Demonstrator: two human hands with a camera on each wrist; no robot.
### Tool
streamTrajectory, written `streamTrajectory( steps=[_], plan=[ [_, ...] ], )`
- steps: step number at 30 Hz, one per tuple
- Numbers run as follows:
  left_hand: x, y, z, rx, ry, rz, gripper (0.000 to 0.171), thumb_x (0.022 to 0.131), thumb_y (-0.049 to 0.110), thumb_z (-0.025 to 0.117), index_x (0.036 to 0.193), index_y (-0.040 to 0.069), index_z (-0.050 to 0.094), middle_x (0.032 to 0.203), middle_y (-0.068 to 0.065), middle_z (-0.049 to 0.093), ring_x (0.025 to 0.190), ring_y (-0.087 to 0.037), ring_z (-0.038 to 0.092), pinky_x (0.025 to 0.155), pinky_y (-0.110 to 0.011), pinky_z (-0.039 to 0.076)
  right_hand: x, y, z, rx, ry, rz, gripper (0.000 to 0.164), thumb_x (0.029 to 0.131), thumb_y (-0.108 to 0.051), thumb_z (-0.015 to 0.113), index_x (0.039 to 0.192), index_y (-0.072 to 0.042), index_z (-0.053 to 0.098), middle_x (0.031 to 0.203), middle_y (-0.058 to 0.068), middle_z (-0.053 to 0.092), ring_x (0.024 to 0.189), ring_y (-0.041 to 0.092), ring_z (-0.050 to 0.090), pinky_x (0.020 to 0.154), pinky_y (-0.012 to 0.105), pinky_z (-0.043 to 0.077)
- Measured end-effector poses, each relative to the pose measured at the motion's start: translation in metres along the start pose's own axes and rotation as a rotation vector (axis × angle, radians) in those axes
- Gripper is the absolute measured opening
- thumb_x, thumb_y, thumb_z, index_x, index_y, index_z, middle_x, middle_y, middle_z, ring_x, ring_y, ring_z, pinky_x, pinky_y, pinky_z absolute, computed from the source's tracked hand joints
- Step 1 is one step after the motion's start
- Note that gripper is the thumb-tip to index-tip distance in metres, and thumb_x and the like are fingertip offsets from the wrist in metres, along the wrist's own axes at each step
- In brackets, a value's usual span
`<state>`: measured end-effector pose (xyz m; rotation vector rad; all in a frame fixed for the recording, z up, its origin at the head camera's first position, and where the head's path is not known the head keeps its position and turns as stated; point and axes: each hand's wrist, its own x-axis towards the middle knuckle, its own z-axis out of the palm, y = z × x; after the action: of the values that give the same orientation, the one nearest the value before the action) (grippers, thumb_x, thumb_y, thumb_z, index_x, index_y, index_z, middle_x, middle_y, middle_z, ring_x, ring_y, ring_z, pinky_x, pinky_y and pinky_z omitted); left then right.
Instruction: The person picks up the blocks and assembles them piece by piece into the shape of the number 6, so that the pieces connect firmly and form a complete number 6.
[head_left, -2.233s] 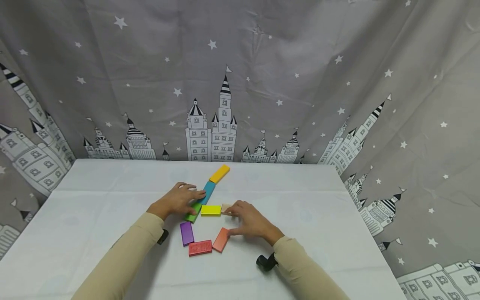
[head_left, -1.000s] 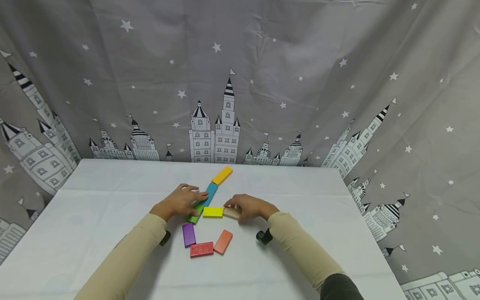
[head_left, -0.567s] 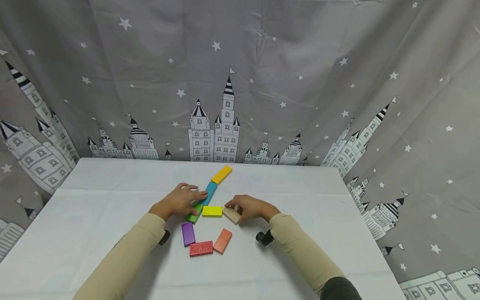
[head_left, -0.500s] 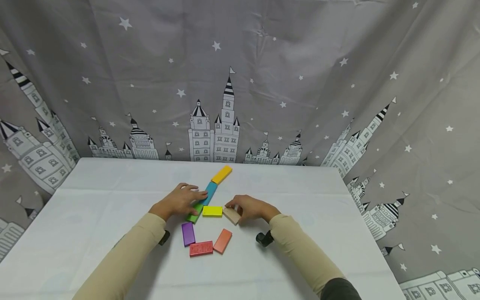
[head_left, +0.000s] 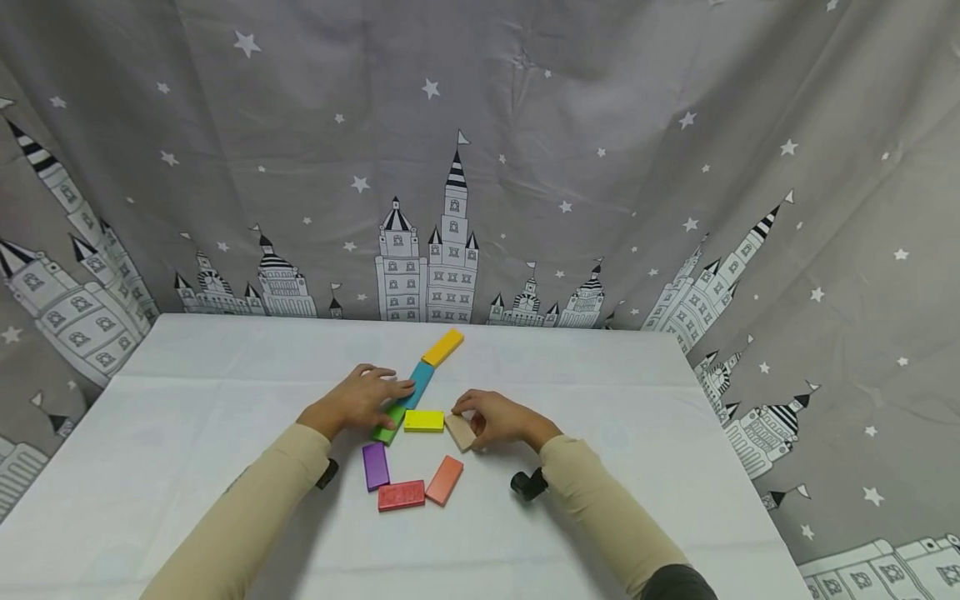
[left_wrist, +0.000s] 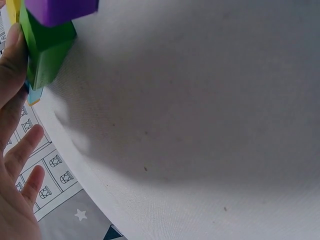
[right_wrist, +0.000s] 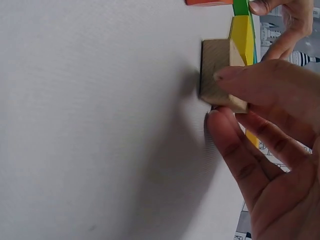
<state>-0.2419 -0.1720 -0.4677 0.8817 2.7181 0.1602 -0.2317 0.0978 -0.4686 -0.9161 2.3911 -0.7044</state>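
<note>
My right hand (head_left: 504, 418) pinches a plain wooden block (head_left: 458, 433) between thumb and fingers; the right wrist view shows the thumb on one end of the block (right_wrist: 215, 55). The block lies slanted, one corner against the right end of a yellow block (head_left: 424, 422). My left hand (head_left: 358, 404) rests on the line of blocks at left, with fingertips at the blue block (head_left: 422, 380) and thumb at the green block (head_left: 383, 435). In the left wrist view its other fingers (left_wrist: 25, 150) spread loosely beside the green block (left_wrist: 47, 55).
An orange-yellow block (head_left: 443, 347) continues the line beyond the blue one. A purple block (head_left: 376, 467), a red block (head_left: 401, 496) and an orange block (head_left: 445, 481) curve round nearer me. A white cloth (head_left: 600, 400) covers the table; a grey printed curtain (head_left: 525, 108) hangs behind.
The wooden block has turned from nearly in line with the yellow block to a slant, its right end swung toward me. My right hand has turned with it; my left hand stays put.
</note>
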Motion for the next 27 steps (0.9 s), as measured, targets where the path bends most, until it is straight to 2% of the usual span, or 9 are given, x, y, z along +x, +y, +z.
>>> streamTrajectory(
  steps=[7, 17, 27],
  plan=[
    [0.001, 0.0, 0.0, 0.0, -0.01, -0.006, 0.07, 0.083, 0.039, 0.073, 0.143, 0.014, 0.048, 0.144, -0.005, 0.05, 0.135, -0.035, 0.036, 0.111, -0.059, 0.022, -0.003, 0.003, 0.005, 0.078, 0.044, -0.023, 0.055, 0.074, -0.001, 0.081, 0.125, 0.0, 0.061, 0.117, 0.007, 0.056, 0.078, 0.013, 0.056, 0.067, 0.016, 0.048],
    [0.0, -0.001, 0.002, 0.007, 0.0, -0.007, 0.07, 0.083, 0.039, 0.073, 0.143, 0.015, 0.048, 0.145, -0.004, 0.049, 0.135, -0.035, 0.036, 0.111, -0.059, 0.022, -0.006, 0.006, 0.015, 0.077, 0.127, -0.036, 0.054, 0.074, -0.01, 0.084, 0.123, 0.0, 0.063, 0.111, 0.005, 0.058, 0.075, 0.008, 0.052, 0.066, 0.018, 0.047],
    [0.001, -0.001, 0.003, -0.003, 0.002, -0.004, 0.07, 0.082, 0.038, 0.074, 0.143, 0.015, 0.049, 0.144, -0.004, 0.05, 0.135, -0.035, 0.037, 0.11, -0.059, 0.022, -0.009, 0.005, 0.021, 0.085, 0.167, -0.022, 0.055, 0.074, -0.014, 0.085, 0.122, -0.002, 0.064, 0.107, 0.003, 0.058, 0.077, 0.009, 0.053, 0.068, 0.016, 0.047]
  ],
)
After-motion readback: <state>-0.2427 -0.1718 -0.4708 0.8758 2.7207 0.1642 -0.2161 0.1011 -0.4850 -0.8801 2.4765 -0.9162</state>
